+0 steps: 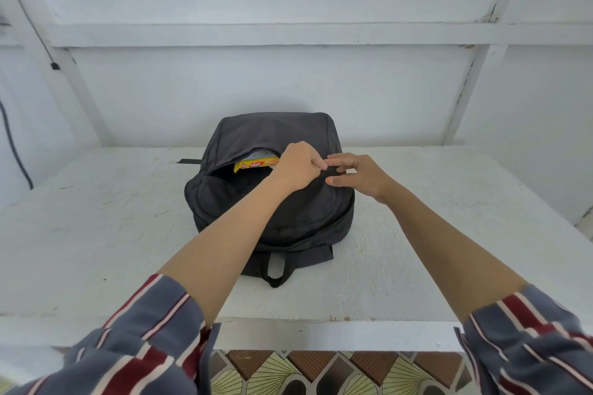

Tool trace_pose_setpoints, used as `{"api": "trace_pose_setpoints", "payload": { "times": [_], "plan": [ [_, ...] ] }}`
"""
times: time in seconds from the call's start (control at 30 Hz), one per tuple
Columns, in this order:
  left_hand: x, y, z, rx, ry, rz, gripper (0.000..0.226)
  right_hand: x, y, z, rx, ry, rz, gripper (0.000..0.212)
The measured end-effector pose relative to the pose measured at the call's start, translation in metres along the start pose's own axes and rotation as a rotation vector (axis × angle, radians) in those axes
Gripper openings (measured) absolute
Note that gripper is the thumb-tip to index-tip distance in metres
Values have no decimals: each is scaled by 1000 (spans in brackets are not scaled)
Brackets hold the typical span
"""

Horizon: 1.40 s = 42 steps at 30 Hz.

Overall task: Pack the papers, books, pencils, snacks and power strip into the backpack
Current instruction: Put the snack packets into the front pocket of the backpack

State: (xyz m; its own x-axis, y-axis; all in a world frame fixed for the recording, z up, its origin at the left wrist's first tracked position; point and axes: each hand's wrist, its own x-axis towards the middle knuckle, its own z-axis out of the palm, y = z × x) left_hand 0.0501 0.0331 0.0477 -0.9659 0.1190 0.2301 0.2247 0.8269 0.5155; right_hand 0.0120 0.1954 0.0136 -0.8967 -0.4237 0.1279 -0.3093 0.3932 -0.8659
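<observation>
My left hand (296, 167) pinches something small at the right end of the open pocket (224, 174) on the backpack (308, 221), which lies flat on the table (96, 234). I judge it to be the zipper pull. I'd draw it left while my right hand (361, 178), fingers bent on the fabric just beside (gripping or only pressing, I cannot tell), holds the cloth taut over the snack box (256, 164). The yellow box's upside-down lettering seems to read "nabati".

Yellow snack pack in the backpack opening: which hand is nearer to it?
Left. The left hand sits at the right end of the snack pack; the right hand is farther right, over the backpack.
</observation>
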Motion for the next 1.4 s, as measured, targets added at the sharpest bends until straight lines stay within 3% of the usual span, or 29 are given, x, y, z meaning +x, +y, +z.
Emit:
{"api": "trace_pose_setpoints", "payload": {
  "times": [0.27, 0.43, 0.67, 0.77, 0.83, 0.97, 1.2, 1.4],
  "plan": [
    [-9, -2, -12, -111, 36, -40, 21, 8, 2, 15, -222, 172, -195, 27],
    [-23, -29, -31, -168, 85, -90, 18, 4, 2, 13, -207, 238, -219, 22],
    [-40, -52, -42, -172, 204, -76, 19, 11, -8, 9, -338, 157, -150, 24],
    [-38, -52, -44, -172, 215, -61, 17, 12, -27, 23, -335, 85, -290, 41],
    [-38, -52, -47, -153, 204, -53, 17, 16, -35, 39, -462, 39, -354, 41],
    [-43, -75, -59, -152, 205, -105, 16, 19, -27, 50, -567, 191, -351, 17],
    [-71, -147, -103, -278, 303, -238, 14, 14, -26, 57, -527, 354, -279, 14],
    [-84, -163, -102, -285, 298, -248, 17, 8, -28, 70, -512, 413, -262, 13]
  ]
}}
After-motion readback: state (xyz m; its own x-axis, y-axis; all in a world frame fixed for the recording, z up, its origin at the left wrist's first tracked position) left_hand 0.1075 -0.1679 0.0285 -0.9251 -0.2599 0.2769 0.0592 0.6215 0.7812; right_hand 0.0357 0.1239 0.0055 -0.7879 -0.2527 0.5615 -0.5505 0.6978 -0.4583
